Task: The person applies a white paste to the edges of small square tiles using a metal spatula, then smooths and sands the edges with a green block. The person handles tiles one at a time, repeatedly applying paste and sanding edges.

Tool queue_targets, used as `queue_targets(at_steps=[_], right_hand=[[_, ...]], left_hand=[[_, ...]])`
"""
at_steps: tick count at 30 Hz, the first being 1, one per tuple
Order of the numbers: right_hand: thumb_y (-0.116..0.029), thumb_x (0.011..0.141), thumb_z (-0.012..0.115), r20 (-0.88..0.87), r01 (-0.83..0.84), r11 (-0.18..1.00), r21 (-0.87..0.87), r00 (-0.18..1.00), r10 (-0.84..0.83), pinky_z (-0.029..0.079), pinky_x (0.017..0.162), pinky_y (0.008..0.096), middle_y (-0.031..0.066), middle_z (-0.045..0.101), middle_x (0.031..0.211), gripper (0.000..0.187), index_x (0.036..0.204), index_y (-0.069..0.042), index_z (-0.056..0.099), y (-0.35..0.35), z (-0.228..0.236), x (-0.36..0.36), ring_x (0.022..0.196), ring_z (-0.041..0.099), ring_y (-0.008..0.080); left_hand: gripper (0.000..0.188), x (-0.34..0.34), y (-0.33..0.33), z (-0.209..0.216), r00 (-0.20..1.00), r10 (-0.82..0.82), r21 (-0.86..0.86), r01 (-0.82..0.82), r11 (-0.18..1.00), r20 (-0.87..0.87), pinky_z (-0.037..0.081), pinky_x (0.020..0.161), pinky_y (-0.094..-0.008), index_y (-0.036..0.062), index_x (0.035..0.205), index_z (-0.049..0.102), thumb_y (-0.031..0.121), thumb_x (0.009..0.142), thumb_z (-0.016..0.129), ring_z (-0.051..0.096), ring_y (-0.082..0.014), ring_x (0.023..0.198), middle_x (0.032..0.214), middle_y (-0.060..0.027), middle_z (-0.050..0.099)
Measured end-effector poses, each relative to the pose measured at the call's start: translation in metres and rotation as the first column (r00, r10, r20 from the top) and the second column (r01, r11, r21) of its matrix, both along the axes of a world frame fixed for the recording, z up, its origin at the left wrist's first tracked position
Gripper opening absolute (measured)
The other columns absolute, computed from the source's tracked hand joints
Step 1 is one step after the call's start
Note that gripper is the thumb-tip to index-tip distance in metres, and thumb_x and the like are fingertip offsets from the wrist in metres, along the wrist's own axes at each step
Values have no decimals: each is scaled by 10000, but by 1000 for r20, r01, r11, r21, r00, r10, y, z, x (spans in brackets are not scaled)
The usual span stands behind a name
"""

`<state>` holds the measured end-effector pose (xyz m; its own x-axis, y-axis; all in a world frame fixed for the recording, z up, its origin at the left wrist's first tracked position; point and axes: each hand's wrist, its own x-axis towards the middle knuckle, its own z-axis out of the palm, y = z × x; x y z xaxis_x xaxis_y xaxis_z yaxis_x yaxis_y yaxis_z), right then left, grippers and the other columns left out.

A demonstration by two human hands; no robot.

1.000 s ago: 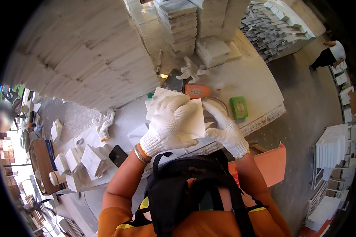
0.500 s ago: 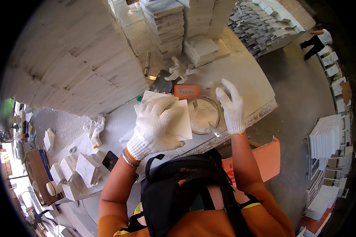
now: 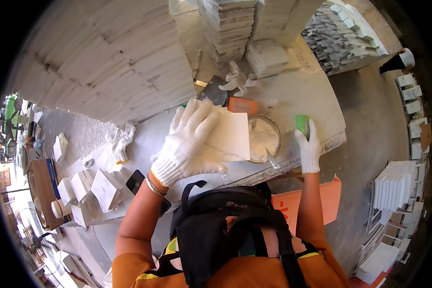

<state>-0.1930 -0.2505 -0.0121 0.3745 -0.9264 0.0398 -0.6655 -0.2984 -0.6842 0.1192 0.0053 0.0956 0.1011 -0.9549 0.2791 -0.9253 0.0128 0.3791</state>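
My left hand (image 3: 189,141), in a white knit glove, lies flat with fingers spread over the left side of a square white tile (image 3: 231,137). My right hand (image 3: 309,150), also gloved, grips a small green block (image 3: 302,124), perhaps a sponge or sanding pad, above the right part of the table. Between the hands a round dish (image 3: 276,127) holds white powder (image 3: 261,137). A small metal blade (image 3: 272,158) rests against the dish's near rim. Behind the tile sits an orange box (image 3: 243,104).
Tall stacks of white tiles (image 3: 110,62) rise along the table's far left. A loose glove (image 3: 237,79) and a marker (image 3: 197,65) lie beyond the box. At left are another glove (image 3: 121,144), tile pieces (image 3: 105,189) and a phone (image 3: 135,180). A person (image 3: 399,61) stands far right.
My right hand has moved right, away from the dish, and the green block now shows in its fingers. My left hand's fingers have straightened over the tile. The view has shifted slightly.
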Motion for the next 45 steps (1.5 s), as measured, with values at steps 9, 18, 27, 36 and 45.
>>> queue_targets(at_steps=[9, 18, 27, 36, 45], right_hand=[[-320, 964, 622, 691, -433, 803, 411, 722, 36, 492, 1015, 365, 145, 535, 1431, 750, 1574, 2, 326, 127, 80, 77, 1235, 582, 261], [-272, 980, 635, 653, -447, 824, 348, 746, 129, 427, 1078, 355, 189, 525, 1425, 711, 1559, 18, 341, 103, 89, 134, 1274, 533, 242], [-203, 958, 680, 476, -459, 887, 53, 792, 382, 419, 1108, 384, 216, 507, 1479, 734, 1556, 48, 338, 100, 85, 128, 1333, 531, 287], [-264, 984, 636, 425, -502, 865, -8, 781, 457, 417, 1107, 374, 230, 503, 1476, 738, 1570, 32, 299, 148, 89, 81, 1327, 536, 262], [-178, 926, 703, 512, -459, 875, 152, 794, 328, 402, 1130, 416, 244, 513, 1459, 773, 1557, 62, 326, 102, 75, 119, 1327, 538, 344]], left_hand=[[1180, -10, -16, 2, 999, 32, 41, -32, 999, 11, 293, 1171, -620, 16, 1448, 481, 577, 499, 901, 389, -482, 1419, 1494, -218, 476], [1104, -13, -18, 2, 998, 58, -24, -58, 998, -5, 325, 1142, -590, 31, 1405, 521, 536, 499, 901, 434, -449, 1377, 1439, -182, 521], [1058, -14, -19, 4, 998, 65, -85, -65, 994, -13, 384, 1112, -596, 15, 1353, 549, 449, 445, 877, 475, -448, 1342, 1395, -182, 555], [1116, -13, -15, 1, 997, 69, -32, -69, 997, -25, 363, 1144, -600, 57, 1412, 531, 493, 451, 894, 443, -438, 1401, 1462, -174, 528], [1080, -14, -16, 0, 996, 84, -24, -85, 996, -22, 375, 1143, -599, 75, 1402, 549, 495, 466, 887, 453, -435, 1397, 1451, -158, 543]])
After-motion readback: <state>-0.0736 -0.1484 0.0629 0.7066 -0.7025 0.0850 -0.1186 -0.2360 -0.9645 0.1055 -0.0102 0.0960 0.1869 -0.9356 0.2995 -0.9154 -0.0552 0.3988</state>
